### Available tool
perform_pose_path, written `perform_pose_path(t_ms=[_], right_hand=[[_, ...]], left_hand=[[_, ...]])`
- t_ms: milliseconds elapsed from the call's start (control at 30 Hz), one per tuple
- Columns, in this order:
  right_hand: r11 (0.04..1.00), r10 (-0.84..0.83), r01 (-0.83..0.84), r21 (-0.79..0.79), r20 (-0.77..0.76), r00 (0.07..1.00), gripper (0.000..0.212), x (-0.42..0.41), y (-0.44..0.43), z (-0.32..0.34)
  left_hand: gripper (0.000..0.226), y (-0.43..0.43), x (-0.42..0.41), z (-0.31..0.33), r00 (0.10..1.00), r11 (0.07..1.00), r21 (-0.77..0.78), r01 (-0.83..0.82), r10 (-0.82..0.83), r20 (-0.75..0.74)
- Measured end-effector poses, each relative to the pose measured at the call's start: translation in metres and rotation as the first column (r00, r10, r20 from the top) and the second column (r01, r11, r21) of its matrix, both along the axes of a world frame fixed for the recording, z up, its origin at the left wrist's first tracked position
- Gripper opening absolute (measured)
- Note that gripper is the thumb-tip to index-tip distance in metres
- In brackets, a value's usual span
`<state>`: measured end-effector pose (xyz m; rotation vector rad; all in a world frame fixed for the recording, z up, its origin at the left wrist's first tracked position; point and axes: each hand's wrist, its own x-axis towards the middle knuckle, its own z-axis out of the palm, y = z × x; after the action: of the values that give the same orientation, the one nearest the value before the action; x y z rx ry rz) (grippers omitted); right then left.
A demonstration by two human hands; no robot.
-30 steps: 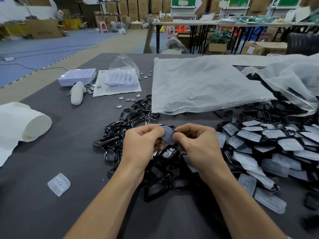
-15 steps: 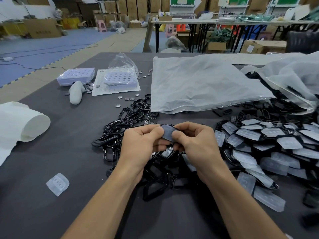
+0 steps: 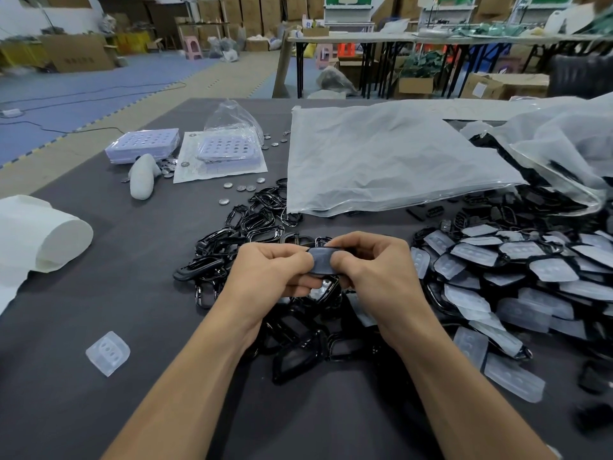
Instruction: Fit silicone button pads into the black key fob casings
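My left hand [image 3: 272,270] and my right hand [image 3: 374,267] hold one black key fob casing [image 3: 323,260] between them above the table, thumbs pressing on the translucent silicone pad that lies in it. Most of the casing is hidden by my fingers. Under and behind my hands lies a heap of empty black casings [image 3: 258,220]. To the right sits a pile of casings with pads fitted [image 3: 517,270]. A single loose silicone pad [image 3: 107,352] lies on the table at the lower left.
A large flat plastic bag [image 3: 381,161] covers the table's middle rear, and another bag [image 3: 564,144] spills casings at the right. Trays of coin cells [image 3: 142,144] and loose coin cells [image 3: 243,187] sit at the rear left. A white paper roll [image 3: 43,234] lies at the left edge.
The casing has tilted flatter between my hands, and my thumbs have shifted slightly on the pad. My hands stay in the same place.
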<state>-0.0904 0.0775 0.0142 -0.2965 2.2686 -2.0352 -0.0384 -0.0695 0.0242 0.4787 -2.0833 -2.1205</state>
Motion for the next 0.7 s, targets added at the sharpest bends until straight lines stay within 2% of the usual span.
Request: perform_pose_path(t_ms=[133, 267, 467, 600, 700], right_hand=[[0.997, 0.018, -0.017, -0.070, 0.021, 1.000, 0.017, 0.0004, 0.0015, 0.0004], [0.998, 0.032, -0.031, -0.058, 0.007, 0.999, 0.017, 0.0011, 0.0015, 0.0004], [0.997, 0.028, -0.027, -0.072, 0.004, 1.000, 0.027, -0.0004, -0.0003, -0.0004], [0.998, 0.057, -0.056, 0.007, -0.031, 0.998, 0.028, -0.0012, 0.0012, 0.0003], [0.998, 0.065, -0.065, 0.007, -0.009, 0.998, 0.028, -0.0009, 0.0011, 0.0003]], left_hand=[[0.013, 0.0004, -0.0002, -0.0014, 1.000, 1.000, 0.015, -0.017, 0.017, -0.009], [0.009, 0.0017, 0.0001, -0.0027, 0.999, 0.999, 0.018, -0.029, 0.029, -0.017], [0.032, 0.0040, 0.0006, 0.0003, 1.000, 1.000, 0.009, -0.010, 0.010, -0.029], [0.021, 0.0060, 0.0013, 0.0008, 0.999, 0.999, -0.037, -0.011, 0.010, -0.037], [0.024, 0.0069, 0.0005, -0.0006, 0.999, 0.997, -0.069, -0.025, 0.021, -0.046]])
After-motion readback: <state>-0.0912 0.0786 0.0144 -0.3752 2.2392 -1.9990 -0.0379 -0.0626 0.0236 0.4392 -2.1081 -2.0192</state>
